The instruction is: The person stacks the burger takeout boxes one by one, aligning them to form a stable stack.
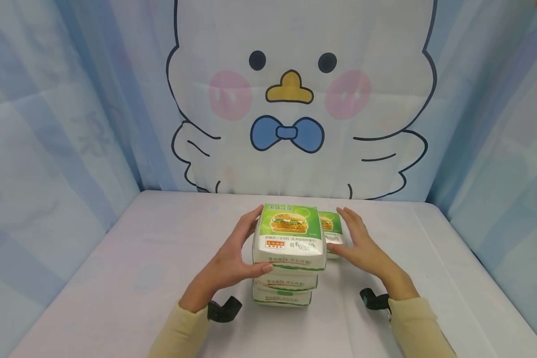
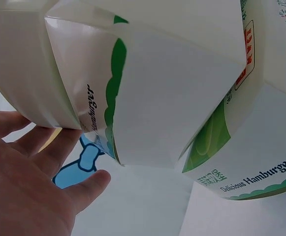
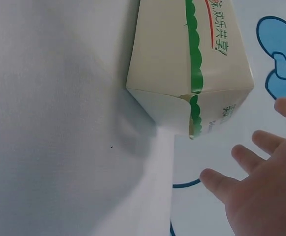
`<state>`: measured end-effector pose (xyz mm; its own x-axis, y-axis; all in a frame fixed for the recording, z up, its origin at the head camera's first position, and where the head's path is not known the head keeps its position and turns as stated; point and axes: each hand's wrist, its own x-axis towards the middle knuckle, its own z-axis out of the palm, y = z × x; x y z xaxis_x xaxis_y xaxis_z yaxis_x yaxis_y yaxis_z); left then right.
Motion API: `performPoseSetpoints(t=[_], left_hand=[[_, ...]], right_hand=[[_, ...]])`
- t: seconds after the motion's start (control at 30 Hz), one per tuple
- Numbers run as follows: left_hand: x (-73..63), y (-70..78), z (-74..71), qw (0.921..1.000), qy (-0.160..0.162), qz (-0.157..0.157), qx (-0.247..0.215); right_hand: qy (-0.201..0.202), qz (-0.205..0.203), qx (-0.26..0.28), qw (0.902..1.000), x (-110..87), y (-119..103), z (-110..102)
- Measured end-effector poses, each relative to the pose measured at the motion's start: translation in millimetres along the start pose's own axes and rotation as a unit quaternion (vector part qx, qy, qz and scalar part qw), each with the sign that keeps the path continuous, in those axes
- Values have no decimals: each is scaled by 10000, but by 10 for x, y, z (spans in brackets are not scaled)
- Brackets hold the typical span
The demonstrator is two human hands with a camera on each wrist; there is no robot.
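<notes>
Paper hamburger boxes stand in a stack at the middle of the table in the head view. The top box [image 1: 290,243] has a green lid with a burger picture; part of a lower box [image 1: 282,297] shows beneath it. My left hand [image 1: 234,258] lies along the top box's left side, thumb near its front lower corner. In the left wrist view, that thumb stands clear of the cardboard. Behind the stack to the right is another box [image 1: 332,223], partly hidden. Beside it, my right hand [image 1: 367,251] spreads its fingers, which stand apart from the box [image 3: 167,54] in the right wrist view.
A white cloth covers the table [image 1: 161,248]. Beyond its back edge hangs a curtain [image 1: 286,169] with a cartoon bird, and blue curtains flank both sides. Black wrist cameras, left [image 1: 224,309] and right [image 1: 374,299], sit below the hands.
</notes>
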<state>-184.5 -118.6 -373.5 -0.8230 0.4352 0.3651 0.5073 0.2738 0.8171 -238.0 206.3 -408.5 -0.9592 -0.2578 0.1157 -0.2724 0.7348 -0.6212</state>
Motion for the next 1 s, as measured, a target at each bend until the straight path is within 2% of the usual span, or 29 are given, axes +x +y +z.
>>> performPoseSetpoints(t=[0.2,0.53,0.77,1.0], left_hand=[[-3,-19,3,10000,15,-98,7],[1,-22,-10,9999,-7,-14,111],[0,-31,-16,9998,11,-7,210],[-4,-43,-21,9998,14,-11,200]], right_hand=[[-90,68,-54,9999,82,55,58],[-312,102,-235,9992,204,125,135],[-189,-159,-85,9997,200,160,165],[-163,-51,17,9999,209,175,208]])
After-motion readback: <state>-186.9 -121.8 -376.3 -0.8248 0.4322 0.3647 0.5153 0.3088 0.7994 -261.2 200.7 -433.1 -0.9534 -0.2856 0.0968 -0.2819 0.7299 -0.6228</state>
